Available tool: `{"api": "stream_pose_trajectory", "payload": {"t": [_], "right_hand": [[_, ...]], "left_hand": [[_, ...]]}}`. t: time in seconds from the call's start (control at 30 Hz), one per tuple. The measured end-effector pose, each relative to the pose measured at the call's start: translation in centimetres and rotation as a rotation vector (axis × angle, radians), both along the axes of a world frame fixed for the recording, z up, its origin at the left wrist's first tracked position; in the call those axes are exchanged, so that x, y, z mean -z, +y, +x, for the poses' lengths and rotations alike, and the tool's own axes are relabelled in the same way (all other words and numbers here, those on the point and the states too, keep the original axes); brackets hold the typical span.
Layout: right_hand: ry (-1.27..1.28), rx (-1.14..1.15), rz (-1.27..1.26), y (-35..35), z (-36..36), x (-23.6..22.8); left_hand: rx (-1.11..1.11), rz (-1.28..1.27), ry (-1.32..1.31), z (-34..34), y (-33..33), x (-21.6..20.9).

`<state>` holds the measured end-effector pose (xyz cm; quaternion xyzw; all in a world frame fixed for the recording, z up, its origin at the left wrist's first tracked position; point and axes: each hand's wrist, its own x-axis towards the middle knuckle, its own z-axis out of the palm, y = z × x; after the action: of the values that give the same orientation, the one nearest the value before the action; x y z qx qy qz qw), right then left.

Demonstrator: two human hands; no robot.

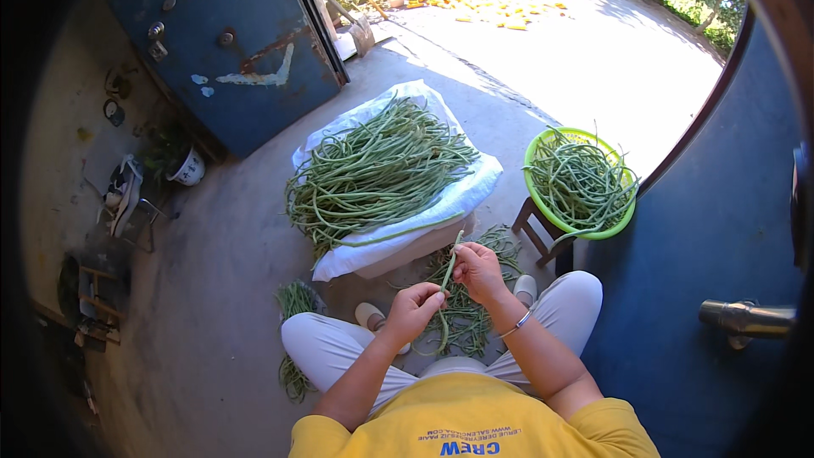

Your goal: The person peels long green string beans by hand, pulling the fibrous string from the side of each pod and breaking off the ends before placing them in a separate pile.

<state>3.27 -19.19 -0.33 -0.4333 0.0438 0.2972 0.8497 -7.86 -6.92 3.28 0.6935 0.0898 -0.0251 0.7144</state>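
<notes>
Both hands hold one long thin green bean (448, 276) near the knees. The left hand (415, 309) has a tight grip on its low part; the right hand (479, 271) pinches higher up. A big bean pile (373, 170) lies far ahead, and a green plastic basket (534, 153) of beans sits right.

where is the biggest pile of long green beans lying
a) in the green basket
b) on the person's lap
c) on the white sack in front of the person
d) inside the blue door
c: the largest heap of long beans is spread over the white sack, while the green basket on the stool holds a smaller bunch.
</notes>
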Motion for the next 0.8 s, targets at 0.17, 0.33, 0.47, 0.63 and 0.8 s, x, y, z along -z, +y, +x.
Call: {"api": "stream_pose_trajectory", "payload": {"t": [0.17, 0.33, 0.47, 0.63, 0.8], "right_hand": [[-0.324, 0.017, -0.190, -0.3, -0.1, -0.9], [-0.336, 0.037, -0.185, -0.4, -0.4, -0.6], [0.310, -0.051, 0.068, 0.0, -1.1, 1.0], [0.509, -0.002, 0.358, -2.0, 1.1, 5.1], [0.572, -0.023, 0.420, -2.6, 1.4, 3.4]], "left_hand": [[0.050, -0.067, 0.159, 0.5, 0.3, 0.3], [0.055, -0.037, 0.186, 0.7, 0.3, 1.0], [0.103, 0.214, -0.235, 0.7, -0.3, 1.1], [0.066, 0.294, -0.352, 0.8, -1.2, -1.2], [-0.049, 0.214, -0.158, 0.8, 0.4, 0.7]]}}
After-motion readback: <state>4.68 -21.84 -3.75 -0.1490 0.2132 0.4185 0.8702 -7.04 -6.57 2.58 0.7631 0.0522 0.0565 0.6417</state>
